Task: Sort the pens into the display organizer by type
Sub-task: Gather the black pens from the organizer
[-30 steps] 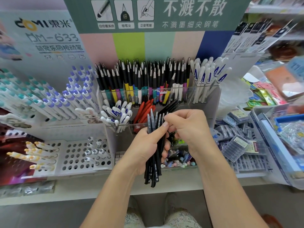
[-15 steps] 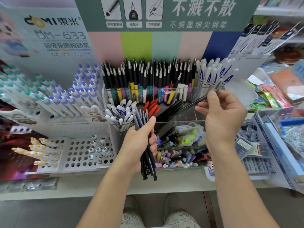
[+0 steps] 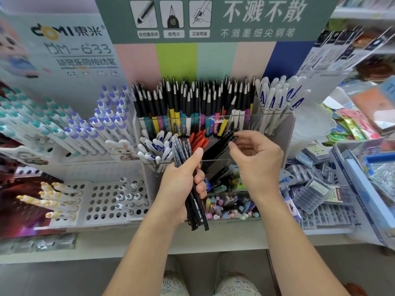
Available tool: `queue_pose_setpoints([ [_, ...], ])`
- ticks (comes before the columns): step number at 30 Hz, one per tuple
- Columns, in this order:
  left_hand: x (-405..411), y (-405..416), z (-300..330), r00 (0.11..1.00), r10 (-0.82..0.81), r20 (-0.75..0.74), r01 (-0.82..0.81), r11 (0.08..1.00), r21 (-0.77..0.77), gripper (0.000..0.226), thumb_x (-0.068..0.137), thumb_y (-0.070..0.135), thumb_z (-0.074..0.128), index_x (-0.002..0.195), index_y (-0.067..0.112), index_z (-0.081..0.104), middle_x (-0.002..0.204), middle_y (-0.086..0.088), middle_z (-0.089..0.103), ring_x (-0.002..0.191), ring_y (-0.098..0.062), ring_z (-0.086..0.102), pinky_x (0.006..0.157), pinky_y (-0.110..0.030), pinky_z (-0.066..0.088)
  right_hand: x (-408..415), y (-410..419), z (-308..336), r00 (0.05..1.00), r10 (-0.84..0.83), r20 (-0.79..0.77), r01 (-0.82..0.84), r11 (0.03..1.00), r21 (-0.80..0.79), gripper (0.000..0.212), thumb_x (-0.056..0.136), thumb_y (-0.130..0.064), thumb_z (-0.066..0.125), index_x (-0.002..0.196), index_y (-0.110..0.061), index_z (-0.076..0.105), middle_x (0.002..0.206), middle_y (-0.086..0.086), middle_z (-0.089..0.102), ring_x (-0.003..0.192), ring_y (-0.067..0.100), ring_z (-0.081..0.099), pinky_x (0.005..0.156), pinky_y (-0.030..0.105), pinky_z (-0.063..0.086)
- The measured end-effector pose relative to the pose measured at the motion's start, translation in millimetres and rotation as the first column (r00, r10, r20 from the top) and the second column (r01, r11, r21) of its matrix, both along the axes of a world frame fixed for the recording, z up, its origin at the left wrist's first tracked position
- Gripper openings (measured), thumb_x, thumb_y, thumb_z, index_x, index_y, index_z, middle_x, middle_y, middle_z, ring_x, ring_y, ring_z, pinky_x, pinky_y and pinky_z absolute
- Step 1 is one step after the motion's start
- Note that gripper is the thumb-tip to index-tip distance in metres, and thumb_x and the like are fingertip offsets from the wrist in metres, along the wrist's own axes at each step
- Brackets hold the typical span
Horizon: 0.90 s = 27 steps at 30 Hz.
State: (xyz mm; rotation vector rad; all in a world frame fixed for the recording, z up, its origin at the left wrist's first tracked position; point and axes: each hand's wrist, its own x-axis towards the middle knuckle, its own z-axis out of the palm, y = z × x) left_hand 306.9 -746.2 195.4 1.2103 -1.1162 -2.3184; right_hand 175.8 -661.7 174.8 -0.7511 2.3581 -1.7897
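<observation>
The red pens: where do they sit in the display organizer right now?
In the head view, the red pens stand in the organizer's middle tier, just left of centre, between the white-and-blue pens and the black pens, directly behind the left hand.

Clear display organizer (image 3: pixel 275 124) stands centre on shelf (image 3: pixel 213 240), signboard (image 3: pixel 213 18) behind it. We see back-row pens (image 3: pixel 192 103) upright in rear compartment, capped pens (image 3: pixel 156 148) in middle-left one, loose caps (image 3: pixel 230 208) in front tray. Peg rack (image 3: pixel 102 201) sits left of organizer, refill boxes (image 3: pixel 314 193) right. Our left hand (image 3: pixel 181 184) with pen bundle (image 3: pixel 192 184) before organizer; right hand (image 3: pixel 256 159) over middle compartment.
</observation>
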Motion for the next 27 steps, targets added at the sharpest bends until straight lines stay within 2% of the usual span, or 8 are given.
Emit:
queue_pose_setpoints([
  [3, -1, 0, 3, 1.000, -0.021, -0.022, 0.022, 0.999, 0.030, 0.036, 0.094, 0.046, 0.065, 0.081, 0.016, 0.051, 0.054, 0.001, 0.039, 0.043, -0.014, 0.037, 0.041, -0.025, 0.034, 0, 2, 4, 1.000, 0.012, -0.001, -0.012, 0.999, 0.049, 0.026, 0.084, -0.009, 0.078, 0.106, -0.018, 0.069, 0.082, -0.007, 0.070, 0.075, 0.007, 0.066, 0.072, 0.023, 0.056],
  [5, -1, 1, 4, 0.998, -0.060, -0.032, 0.061, 0.998, 0.032, 0.037, 0.094, 0.048, 0.064, 0.083, 0.016, 0.052, 0.055, 0.001, 0.040, 0.043, -0.014, 0.037, 0.041, -0.024, 0.035, 3, 6, 7, 0.998, -0.045, -0.048, 0.049, 0.994, 0.095, 0.030, 0.082, -0.015, 0.080, 0.105, -0.021, 0.063, 0.085, -0.008, 0.066, 0.075, 0.008, 0.063, 0.068, 0.023, 0.054],
  [8, -2, 2, 4, 0.988, -0.150, -0.041, 0.150, 0.989, 0.007, 0.033, 0.095, 0.044, 0.063, 0.085, 0.015, 0.052, 0.056, 0.000, 0.040, 0.043, -0.013, 0.037, 0.040, -0.024, 0.034, 8, 12, 22, 0.995, -0.084, -0.062, 0.085, 0.996, 0.008, 0.015, 0.084, -0.022, 0.078, 0.094, -0.021, 0.065, 0.079, -0.005, 0.065, 0.070, 0.013, 0.061, 0.064, 0.030, 0.053],
  [10, -4, 4, 3, 0.976, -0.214, -0.039, 0.213, 0.977, -0.009, 0.028, 0.096, 0.037, 0.064, 0.084, 0.014, 0.051, 0.056, 0.000, 0.041, 0.041, -0.013, 0.036, 0.038, -0.022, 0.033, 12, 10, 33, 0.994, 0.098, 0.046, -0.101, 0.993, 0.062, 0.004, 0.087, -0.024, 0.077, 0.087, -0.021, 0.074, 0.075, -0.005, 0.071, 0.070, 0.012, 0.065, 0.065, 0.028, 0.055],
  [13, -7, 10, 4, 0.961, -0.276, -0.010, 0.275, 0.961, -0.042, 0.019, 0.097, 0.026, 0.064, 0.089, 0.012, 0.054, 0.055, -0.001, 0.042, 0.040, -0.012, 0.035, 0.039, -0.021, 0.032, 17, 5, 39, 0.899, 0.296, 0.323, -0.344, 0.933, 0.103, 0.003, 0.086, -0.024, 0.080, 0.087, -0.021, 0.080, 0.077, -0.005, 0.077, 0.076, 0.011, 0.073, 0.070, 0.026, 0.058],
  [17, -7, 12, 2, 0.957, -0.291, 0.013, 0.291, 0.955, -0.052, 0.017, 0.095, 0.026, 0.067, 0.089, 0.012, 0.059, 0.056, -0.002, 0.044, 0.041, -0.013, 0.036, 0.040, -0.021, 0.032, 15, 4, 37, 0.867, 0.253, 0.429, -0.302, 0.952, 0.050, 0.001, 0.084, -0.016, 0.081, 0.083, -0.016, 0.081, 0.069, -0.003, 0.075, 0.059, 0.002, 0.065, 0.055, 0.014, 0.047],
  [22, -6, 13, 3, 0.948, -0.320, 0.005, 0.319, 0.946, -0.056, 0.021, 0.096, 0.028, 0.066, 0.092, 0.008, 0.060, 0.058, -0.002, 0.046, 0.042, -0.014, 0.042, 0.041, -0.022, 0.036, 17, 3, 31, 0.787, 0.231, 0.572, -0.268, 0.963, -0.021, 0.009, 0.087, -0.020, 0.078, 0.085, -0.012, 0.079, 0.079, 0.013, 0.075, 0.065, 0.017, 0.064, 0.063, 0.035, 0.051],
  [27, -3, 10, 7, 0.961, -0.271, -0.052, 0.273, 0.962, 0.025, 0.024, 0.098, 0.033, 0.062, 0.089, 0.010, 0.063, 0.061, -0.006, 0.055, 0.048, -0.018, 0.055, 0.044, -0.024, 0.046, 20, -2, 35, 0.808, 0.217, 0.548, -0.226, 0.973, -0.052, 0.013, 0.095, -0.012, 0.067, 0.085, -0.005, 0.070, 0.061, 0.002, 0.061, 0.052, 0.011, 0.056, 0.048, 0.022, 0.045],
])
